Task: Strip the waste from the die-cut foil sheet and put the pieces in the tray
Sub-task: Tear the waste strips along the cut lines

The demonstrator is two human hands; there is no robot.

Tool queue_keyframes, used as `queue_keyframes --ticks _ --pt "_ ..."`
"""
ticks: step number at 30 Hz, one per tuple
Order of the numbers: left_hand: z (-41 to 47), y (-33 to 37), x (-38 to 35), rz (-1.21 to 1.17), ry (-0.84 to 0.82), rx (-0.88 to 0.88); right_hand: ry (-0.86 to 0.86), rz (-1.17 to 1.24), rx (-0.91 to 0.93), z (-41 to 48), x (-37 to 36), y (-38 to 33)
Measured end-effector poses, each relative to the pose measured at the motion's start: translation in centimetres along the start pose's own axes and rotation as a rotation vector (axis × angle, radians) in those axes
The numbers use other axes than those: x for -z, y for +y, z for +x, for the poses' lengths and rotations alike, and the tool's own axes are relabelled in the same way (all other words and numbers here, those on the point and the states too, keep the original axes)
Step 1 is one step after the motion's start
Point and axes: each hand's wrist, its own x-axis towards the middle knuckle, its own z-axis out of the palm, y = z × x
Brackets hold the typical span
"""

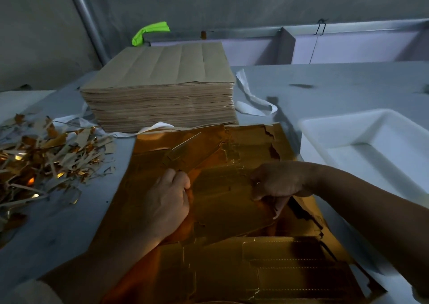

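The gold, shiny die-cut foil sheet [232, 269] lies flat on the grey surface [325, 85] in front of the person. The left hand [168, 201] has its grip closed on a lifted part of the foil near the sheet's middle; the right hand [278, 183] pinches the edge of the same raised panel with curled fingers. A loose pile of gold and brown waste strips [46, 159] lies at the left, so I judge some stripping is done (whether from this sheet, I cannot tell); the white plastic tray [334, 129] at the right shows no pieces in its visible part. The near half of the foil sheet looks not yet separated; a tall stack of brown sheets [160, 94] stands behind it.
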Motion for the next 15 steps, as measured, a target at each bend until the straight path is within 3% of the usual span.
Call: queue_keyframes --ticks 6,15 --pt "-0.12 -0.11 -0.41 -0.026 0.064 -0.021 0.123 -0.224 -0.048 -0.03 -0.54 -0.70" --pt "0.02 -0.29 -0.66 -0.035 0.080 -0.026 0.062 -0.004 -0.025 -0.02 -0.53 -0.56"
